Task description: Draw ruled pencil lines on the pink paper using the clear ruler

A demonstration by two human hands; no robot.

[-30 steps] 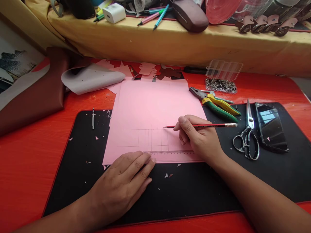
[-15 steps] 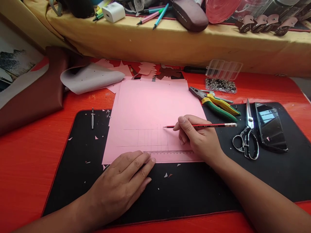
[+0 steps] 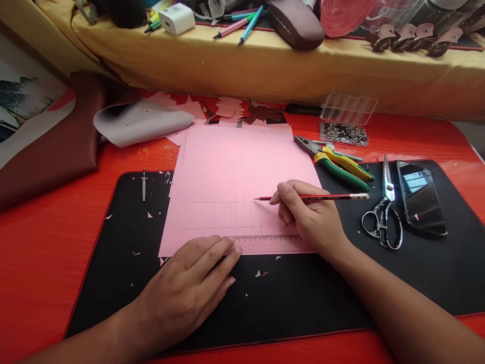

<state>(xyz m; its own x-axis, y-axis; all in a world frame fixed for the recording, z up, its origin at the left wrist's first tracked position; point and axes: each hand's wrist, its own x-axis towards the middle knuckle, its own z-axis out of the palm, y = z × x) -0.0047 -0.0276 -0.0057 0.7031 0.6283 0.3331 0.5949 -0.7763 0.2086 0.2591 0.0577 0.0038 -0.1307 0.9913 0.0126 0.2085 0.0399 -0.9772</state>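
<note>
A pink sheet [image 3: 235,156] with thin pencil lines lies on the black mat [image 3: 303,298]. My left hand [image 3: 200,283] rests flat at the sheet's lower edge, fingers stretched out and pressing on the left end of a clear ruler [image 3: 265,238]. That ruler lies along the sheet's near edge, and its right end passes under my right hand [image 3: 303,212]. Between the thumb and fingers of this right hand is a red and black pencil [image 3: 341,196], held almost level. Its tip points left, at or just above the upper drawn line; contact cannot be made out.
Right of the sheet are pliers [image 3: 341,167], scissors [image 3: 385,212], a phone [image 3: 422,197] and a clear box [image 3: 344,132] of small metal parts. A metal pen-like tool [image 3: 144,185] and scraps lie left. Brown leather [image 3: 71,146] is folded at far left; a cloth-covered ledge [image 3: 242,65] runs behind.
</note>
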